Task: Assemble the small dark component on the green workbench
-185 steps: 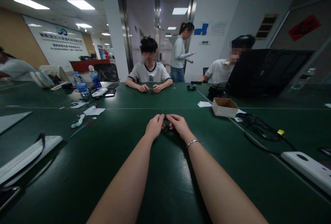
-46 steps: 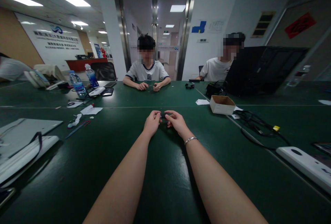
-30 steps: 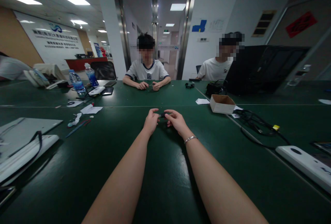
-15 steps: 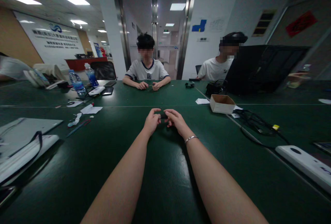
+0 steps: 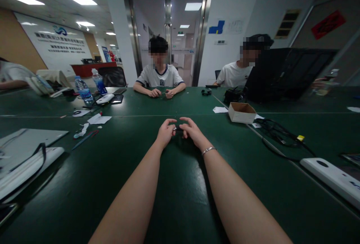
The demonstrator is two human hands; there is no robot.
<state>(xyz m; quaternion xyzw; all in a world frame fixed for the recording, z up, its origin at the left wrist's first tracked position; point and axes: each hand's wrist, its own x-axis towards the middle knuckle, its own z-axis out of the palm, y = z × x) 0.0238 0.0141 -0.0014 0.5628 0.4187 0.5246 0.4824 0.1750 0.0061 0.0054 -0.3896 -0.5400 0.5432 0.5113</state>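
Note:
Both my arms reach forward over the dark green table (image 5: 180, 184). Between my hands is a small, dark, slim object (image 5: 178, 128) with a bright spot near its left end; it is too small for me to name. My left hand (image 5: 165, 132) pinches its left end between thumb and fingers, index finger stretched out above. At the other end, my right hand (image 5: 192, 130) grips it the same way, with its index finger raised. A silver bracelet (image 5: 209, 150) circles my right wrist. The fingers hide much of the object.
Across the table sits a person (image 5: 159, 77); another person (image 5: 234, 72) is beside a large black case (image 5: 284, 73). An open box (image 5: 242, 113), cables (image 5: 277, 133) and a white power strip (image 5: 329, 178) lie right. Left are bottles (image 5: 83, 92), papers (image 5: 99, 119) and a laptop-like grey slab (image 5: 28, 142).
My hands have shifted very slightly apart, and a bright spot now shows on the small dark object between them. My right index finger is lifted a little more.

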